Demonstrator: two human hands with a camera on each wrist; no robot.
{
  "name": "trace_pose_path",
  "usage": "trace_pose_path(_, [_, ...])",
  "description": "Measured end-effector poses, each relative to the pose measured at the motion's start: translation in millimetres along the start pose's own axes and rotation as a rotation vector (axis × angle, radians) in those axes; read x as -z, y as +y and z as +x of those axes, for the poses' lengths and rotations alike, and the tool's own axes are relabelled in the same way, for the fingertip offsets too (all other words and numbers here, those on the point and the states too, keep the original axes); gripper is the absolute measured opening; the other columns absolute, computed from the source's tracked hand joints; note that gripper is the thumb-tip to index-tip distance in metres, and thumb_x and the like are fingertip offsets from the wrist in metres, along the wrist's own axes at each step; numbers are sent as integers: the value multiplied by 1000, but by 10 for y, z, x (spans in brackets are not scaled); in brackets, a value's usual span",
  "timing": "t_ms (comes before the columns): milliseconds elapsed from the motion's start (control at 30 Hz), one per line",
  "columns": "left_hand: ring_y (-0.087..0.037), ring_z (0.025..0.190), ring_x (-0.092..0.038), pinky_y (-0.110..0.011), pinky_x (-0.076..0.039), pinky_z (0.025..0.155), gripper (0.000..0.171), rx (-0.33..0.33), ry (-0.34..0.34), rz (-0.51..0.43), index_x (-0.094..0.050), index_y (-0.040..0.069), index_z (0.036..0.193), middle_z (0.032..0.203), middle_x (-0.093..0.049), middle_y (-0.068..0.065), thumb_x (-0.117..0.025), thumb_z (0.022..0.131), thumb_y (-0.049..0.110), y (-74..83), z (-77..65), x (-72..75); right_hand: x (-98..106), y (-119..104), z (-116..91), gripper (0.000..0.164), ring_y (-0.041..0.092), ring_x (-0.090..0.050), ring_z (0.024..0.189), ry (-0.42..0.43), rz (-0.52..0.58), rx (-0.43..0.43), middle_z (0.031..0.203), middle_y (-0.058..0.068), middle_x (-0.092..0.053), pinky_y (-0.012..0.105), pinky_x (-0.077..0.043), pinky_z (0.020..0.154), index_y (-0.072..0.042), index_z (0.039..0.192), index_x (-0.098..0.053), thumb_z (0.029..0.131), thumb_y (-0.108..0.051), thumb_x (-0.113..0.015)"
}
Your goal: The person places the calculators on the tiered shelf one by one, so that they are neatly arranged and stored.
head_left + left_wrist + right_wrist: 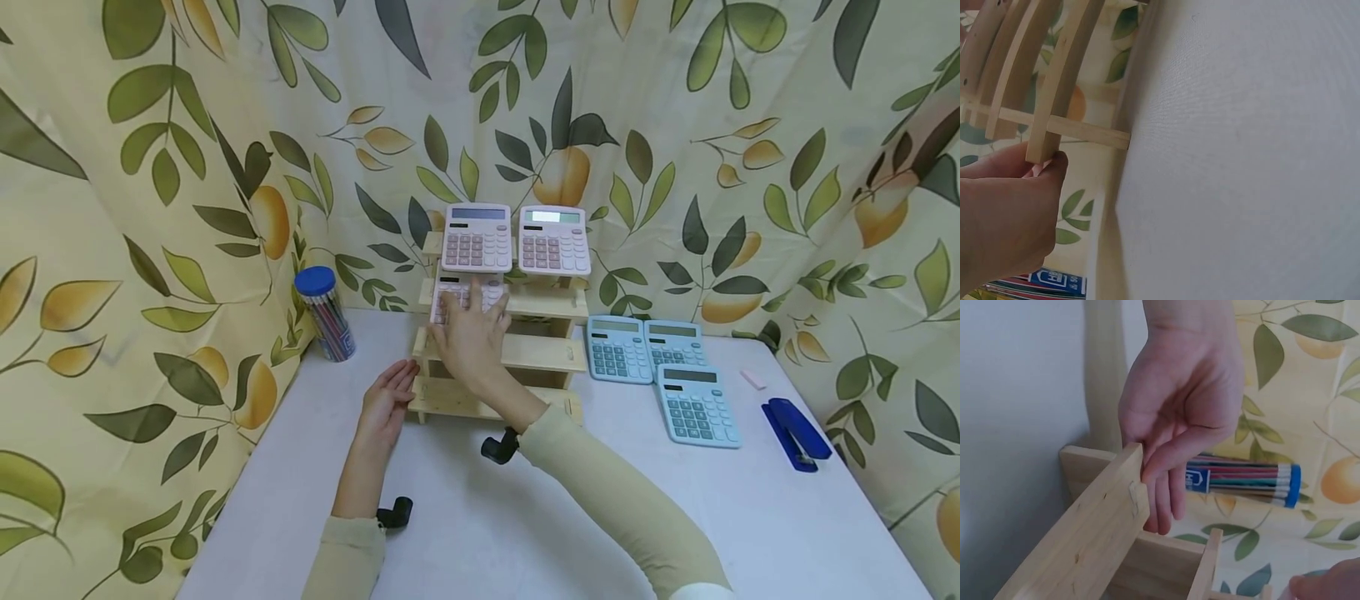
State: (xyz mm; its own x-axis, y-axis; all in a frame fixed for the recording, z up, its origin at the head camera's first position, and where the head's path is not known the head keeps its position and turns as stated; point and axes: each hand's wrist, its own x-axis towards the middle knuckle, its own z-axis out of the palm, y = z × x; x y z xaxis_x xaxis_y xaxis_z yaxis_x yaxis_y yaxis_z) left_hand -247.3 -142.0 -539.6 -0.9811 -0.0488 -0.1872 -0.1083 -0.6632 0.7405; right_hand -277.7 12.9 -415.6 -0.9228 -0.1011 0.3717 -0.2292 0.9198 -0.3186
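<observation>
A tiered wooden display rack (pixel 540 354) stands against the curtain. My left hand (pixel 388 402) grips the left end of its lowest step, thumb and fingers pinching the board (pixel 1047 134) in the left wrist view. My right hand (pixel 474 337) rests with spread fingers on a pale pink calculator (pixel 452 282) on the second step from the top, covering much of its keypad. Two more pale pink calculators stand above, one at the left (pixel 477 237) and one at the right (pixel 554 241). In the right wrist view only part of my right hand (pixel 1329 582) shows.
Right of the rack lie three blue calculators (pixel 697 406), a small pink eraser-like piece (pixel 753 380) and a blue stapler (pixel 797 433). A tube of pencils (pixel 326 317) with a blue lid stands at the left. Leaf-patterned curtain (pixel 637 108) borders the white table (pixel 465 517).
</observation>
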Motion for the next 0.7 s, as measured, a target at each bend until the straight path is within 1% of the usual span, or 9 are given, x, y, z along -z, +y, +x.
trace_pose_path(167, [-37, 153, -32, -36, -30, 125, 77, -3, 0, 14, -26, -13, 157, 163, -32, -31, -31, 83, -32, 26, -16, -36, 0, 10, 40, 60, 74, -18, 141, -17, -22, 4, 165, 24, -32, 80, -20, 116, -25, 150, -57, 98, -53, -66])
trace_pose_path(367, [-38, 154, -31, -36, -29, 126, 77, -7, -4, 12, -25, -13, 157, 163, -31, -31, -30, 83, -33, 24, -13, -41, -32, 29, 90, 60, 73, -18, 141, -11, -43, 6, 164, 23, -34, 79, -22, 117, -26, 151, -56, 99, -54, -65])
trace_pose_path(533, [-38, 154, -31, -37, -28, 126, 78, -5, -5, -2, -25, -13, 157, 163, -31, -31, -30, 82, -33, 15, -8, -34, -28, 63, 75, 60, 72, -16, 143, -13, -1, 12, 165, 21, -33, 79, -20, 117, -25, 151, -56, 99, -53, -65])
trace_pose_path(700, [-37, 154, -30, -37, -27, 127, 79, 5, -4, -5, -24, -12, 158, 164, -30, -30, -30, 82, -33, 12, -20, -34, 45, 89, -4, 62, 71, -11, 145, -27, 33, 14, 169, 19, -28, 81, -18, 116, -27, 153, -54, 99, -56, -61])
